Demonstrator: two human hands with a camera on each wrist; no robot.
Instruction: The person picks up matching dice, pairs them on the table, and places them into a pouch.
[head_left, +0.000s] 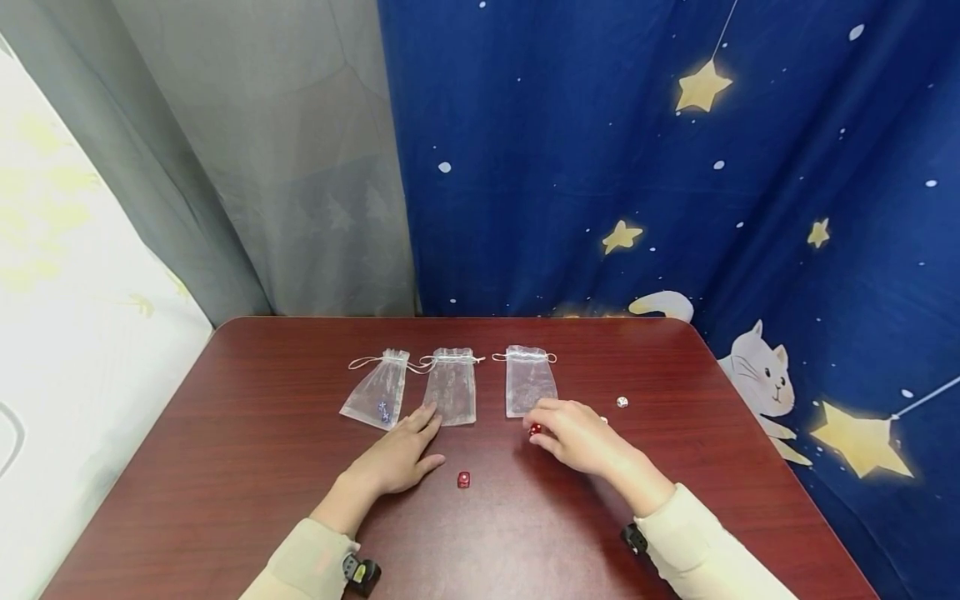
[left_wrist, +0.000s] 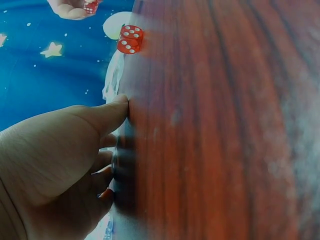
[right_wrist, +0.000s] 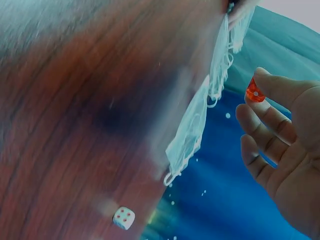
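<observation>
My right hand [head_left: 583, 437] pinches a red die [right_wrist: 255, 92] between thumb and finger, raised over the table just below the right-hand sheer drawstring bag [head_left: 529, 385]. Flat on the table lies my left hand [head_left: 401, 457], its fingertips at the lower corner of the middle sheer bag [head_left: 453, 387]. A second red die [head_left: 463, 480] sits on the table to the right of the left thumb. In the left-hand bag [head_left: 367, 398], blue patterned dice [head_left: 383, 412] show through the mesh near the bottom.
A white die [head_left: 622, 402] with coloured pips lies to the right of the bags. Another small white piece [head_left: 604, 420] is mostly hidden behind the right hand. The reddish-brown table [head_left: 247, 467] ends at a blue star-patterned curtain [head_left: 525, 167].
</observation>
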